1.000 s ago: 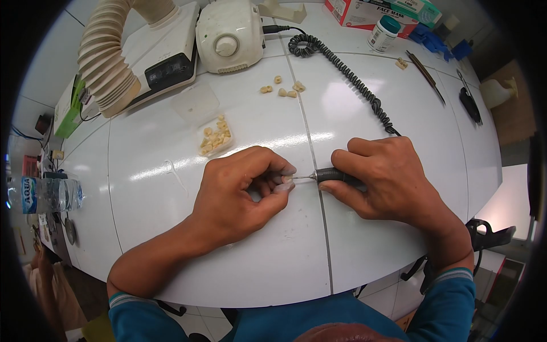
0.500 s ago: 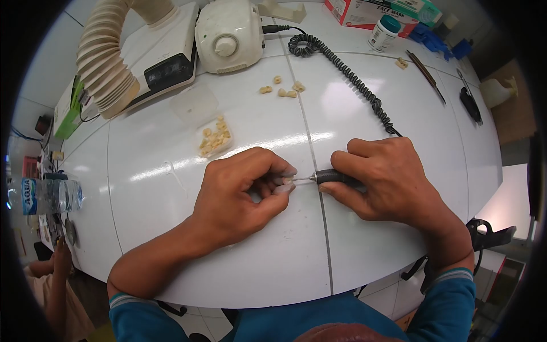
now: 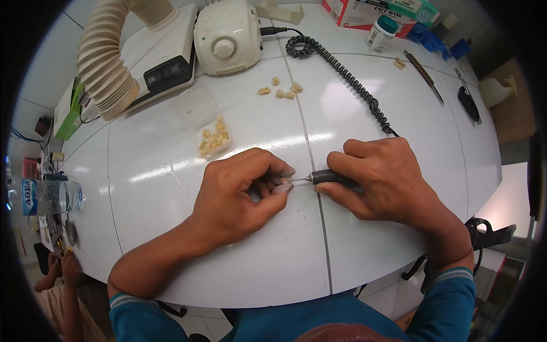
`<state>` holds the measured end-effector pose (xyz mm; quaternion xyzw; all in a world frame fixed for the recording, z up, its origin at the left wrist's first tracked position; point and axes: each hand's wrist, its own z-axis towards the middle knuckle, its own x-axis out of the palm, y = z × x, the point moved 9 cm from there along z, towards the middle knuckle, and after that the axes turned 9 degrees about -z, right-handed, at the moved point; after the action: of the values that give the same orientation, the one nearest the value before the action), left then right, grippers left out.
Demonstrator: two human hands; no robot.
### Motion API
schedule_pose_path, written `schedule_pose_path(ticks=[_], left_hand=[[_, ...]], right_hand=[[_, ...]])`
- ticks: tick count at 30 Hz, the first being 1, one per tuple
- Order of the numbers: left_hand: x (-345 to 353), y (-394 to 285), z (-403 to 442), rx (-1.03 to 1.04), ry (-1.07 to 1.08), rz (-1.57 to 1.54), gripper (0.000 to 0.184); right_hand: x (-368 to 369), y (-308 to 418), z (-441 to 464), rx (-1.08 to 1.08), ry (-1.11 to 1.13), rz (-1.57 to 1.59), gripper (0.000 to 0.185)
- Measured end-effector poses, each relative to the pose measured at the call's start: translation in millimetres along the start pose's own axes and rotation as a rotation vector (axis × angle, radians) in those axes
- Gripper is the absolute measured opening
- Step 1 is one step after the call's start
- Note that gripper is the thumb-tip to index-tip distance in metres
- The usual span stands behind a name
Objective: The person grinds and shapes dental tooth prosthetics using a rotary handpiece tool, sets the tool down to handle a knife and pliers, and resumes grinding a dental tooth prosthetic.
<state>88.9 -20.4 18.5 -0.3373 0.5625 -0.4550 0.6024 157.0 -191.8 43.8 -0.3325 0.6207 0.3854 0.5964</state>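
My right hand (image 3: 379, 176) is wrapped around the black rotary handpiece (image 3: 333, 176), which lies level and points left. Its thin metal bur reaches to the fingertips of my left hand (image 3: 242, 191). Those fingertips are pinched together and coated with whitish dust. Between them sits a small tooth-coloured piece (image 3: 284, 181), mostly hidden by the thumb and fingers. Behind my left hand stands a clear plastic box (image 3: 213, 155) filled with tooth-shaped pieces (image 3: 214, 135). Several more loose tooth pieces (image 3: 280, 93) lie farther back on the white table.
A coiled black cord (image 3: 347, 68) runs from the white motor control unit (image 3: 228, 40) toward the handpiece. At the back left is a dust extractor hose (image 3: 105, 57). A carving knife (image 3: 424, 77), a white jar (image 3: 380, 35) and a mask box (image 3: 364, 17) stand right. Another person's hands (image 3: 68, 268) show lower left.
The handpiece and my right hand have shifted slightly left toward my left fingertips. My left hand keeps its pinch. At lower left the other person's hands have moved.
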Motion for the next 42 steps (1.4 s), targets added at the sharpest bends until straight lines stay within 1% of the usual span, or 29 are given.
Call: schedule_pose_path(ticks=[5, 20, 23, 29, 35, 38, 42], left_hand=[[-0.5, 0.3, -0.4, 0.015, 0.002, -0.009, 0.021], [-0.1, -0.8, -0.3, 0.008, 0.003, 0.001, 0.021], [-0.6, -0.5, -0.7, 0.002, 0.004, 0.001, 0.02], [-0.7, -0.5, -0.9, 0.004, 0.002, -0.004, 0.02], [-0.7, -2.2, -0.6, 0.006, 0.007, 0.003, 0.02], [-0.5, -1.7, -0.8, 0.005, 0.004, 0.001, 0.02], [0.3, -1.1, -0.2, 0.001, 0.003, -0.005, 0.019]], right_hand=[[-0.2, 1.0, -0.2, -0.008, -0.022, -0.012, 0.04], [-1.7, -1.1, 0.0, 0.003, 0.009, -0.01, 0.038], [-2.6, -1.2, -0.6, 0.012, -0.011, 0.0, 0.032], [-1.6, -2.3, 0.2, 0.022, 0.013, 0.012, 0.033], [-2.8, -2.2, -0.5, 0.005, -0.011, 0.014, 0.034], [-0.9, -2.0, 0.1, 0.013, 0.051, 0.005, 0.037], [-1.8, 0.6, -0.2, -0.009, 0.017, 0.001, 0.037]])
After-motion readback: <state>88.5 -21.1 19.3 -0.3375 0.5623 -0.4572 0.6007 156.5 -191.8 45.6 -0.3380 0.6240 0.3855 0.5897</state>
